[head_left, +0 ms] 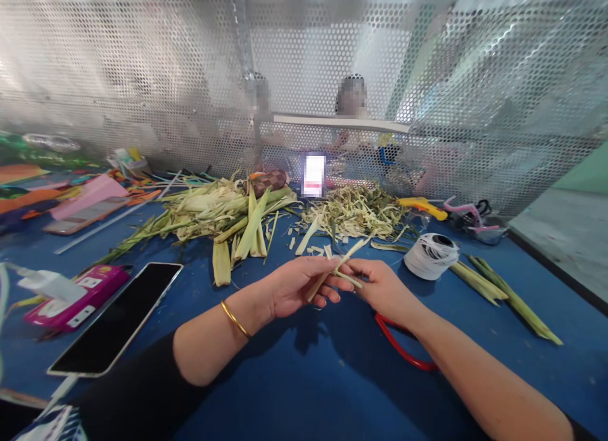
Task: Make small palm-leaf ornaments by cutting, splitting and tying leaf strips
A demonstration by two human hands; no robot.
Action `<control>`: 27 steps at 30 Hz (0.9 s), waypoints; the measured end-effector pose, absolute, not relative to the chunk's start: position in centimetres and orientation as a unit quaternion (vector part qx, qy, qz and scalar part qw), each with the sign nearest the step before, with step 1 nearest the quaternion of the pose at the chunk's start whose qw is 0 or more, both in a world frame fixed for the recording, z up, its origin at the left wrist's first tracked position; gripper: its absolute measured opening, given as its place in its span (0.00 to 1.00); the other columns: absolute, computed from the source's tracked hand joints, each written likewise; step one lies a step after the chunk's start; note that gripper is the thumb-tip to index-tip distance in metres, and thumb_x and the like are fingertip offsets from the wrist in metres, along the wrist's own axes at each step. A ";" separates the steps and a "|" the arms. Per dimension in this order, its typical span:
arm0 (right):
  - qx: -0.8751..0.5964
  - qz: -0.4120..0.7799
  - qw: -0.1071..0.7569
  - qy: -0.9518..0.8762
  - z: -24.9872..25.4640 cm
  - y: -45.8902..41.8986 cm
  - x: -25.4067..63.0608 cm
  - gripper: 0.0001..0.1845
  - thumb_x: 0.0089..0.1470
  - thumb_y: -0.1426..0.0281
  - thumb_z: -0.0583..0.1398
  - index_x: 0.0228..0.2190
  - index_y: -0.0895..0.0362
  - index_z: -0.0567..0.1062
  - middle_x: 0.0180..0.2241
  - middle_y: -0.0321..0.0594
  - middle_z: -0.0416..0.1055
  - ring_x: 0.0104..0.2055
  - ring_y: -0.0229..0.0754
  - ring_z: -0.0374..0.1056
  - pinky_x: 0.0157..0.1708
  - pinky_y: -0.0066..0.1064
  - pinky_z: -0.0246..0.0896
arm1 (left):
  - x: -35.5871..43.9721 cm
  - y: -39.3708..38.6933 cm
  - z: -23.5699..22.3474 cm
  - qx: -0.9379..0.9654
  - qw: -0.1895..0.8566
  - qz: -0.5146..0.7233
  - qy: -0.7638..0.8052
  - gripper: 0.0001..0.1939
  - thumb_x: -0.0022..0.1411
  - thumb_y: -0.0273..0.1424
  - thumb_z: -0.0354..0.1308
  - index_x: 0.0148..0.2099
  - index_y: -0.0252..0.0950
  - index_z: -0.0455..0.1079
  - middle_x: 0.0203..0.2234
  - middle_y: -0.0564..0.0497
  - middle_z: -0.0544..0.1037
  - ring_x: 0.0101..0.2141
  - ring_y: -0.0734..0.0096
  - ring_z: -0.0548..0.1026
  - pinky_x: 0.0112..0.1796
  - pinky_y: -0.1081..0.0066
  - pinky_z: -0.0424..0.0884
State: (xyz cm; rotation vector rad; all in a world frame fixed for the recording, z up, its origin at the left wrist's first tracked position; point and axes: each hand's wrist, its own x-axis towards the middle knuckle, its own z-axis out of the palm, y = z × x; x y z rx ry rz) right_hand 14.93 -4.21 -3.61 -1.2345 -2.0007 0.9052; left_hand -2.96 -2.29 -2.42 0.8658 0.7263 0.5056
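Note:
Both hands meet over the blue table, working on narrow pale-green leaf strips (352,248) that cross one another. My left hand (304,282), below a gold bangle, pinches the strips between thumb and fingers, palm turned partly up. My right hand (382,286) grips the strips' right end, its fingertips partly hidden behind them. Under the right wrist lie red-handled scissors (403,349), blades hidden. Past the hands spreads a heap of thin shredded strips (361,210). Left of that heap lies a pile of wide leaves (204,206) that look like corn husks.
A white thread spool (430,257) and loose green stalks (517,295) lie right. A yellow glue gun (422,206) is behind. On the left are a black-screened phone (118,320) and a pink power strip (80,295). A perforated metal screen (304,61) closes the back.

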 end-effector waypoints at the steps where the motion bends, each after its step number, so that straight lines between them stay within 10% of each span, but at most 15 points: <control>1: -0.472 0.300 0.296 -0.775 -3.5 -4.2 15.0 0.11 0.53 0.67 0.55 0.22 0.57 0.69 0.22 0.34 0.67 0.28 0.38 0.62 0.29 0.27 0.54 | -3.0 -2.3 -2.4 0.415 0.810 0.233 0.343 0.11 0.60 0.35 0.56 0.38 0.32 0.72 0.28 0.48 0.78 0.21 0.78 0.72 0.19 0.80 0.63; 27: -0.433 0.200 0.325 -0.816 -4.0 -3.8 15.1 0.13 0.52 0.70 0.55 0.19 0.54 0.70 0.20 0.36 0.68 0.27 0.40 0.62 0.36 0.33 0.55 | -2.4 -3.1 -2.1 0.431 0.785 0.259 0.361 0.09 0.59 0.33 0.58 0.32 0.30 0.71 0.23 0.48 0.78 0.21 0.77 0.74 0.22 0.80 0.66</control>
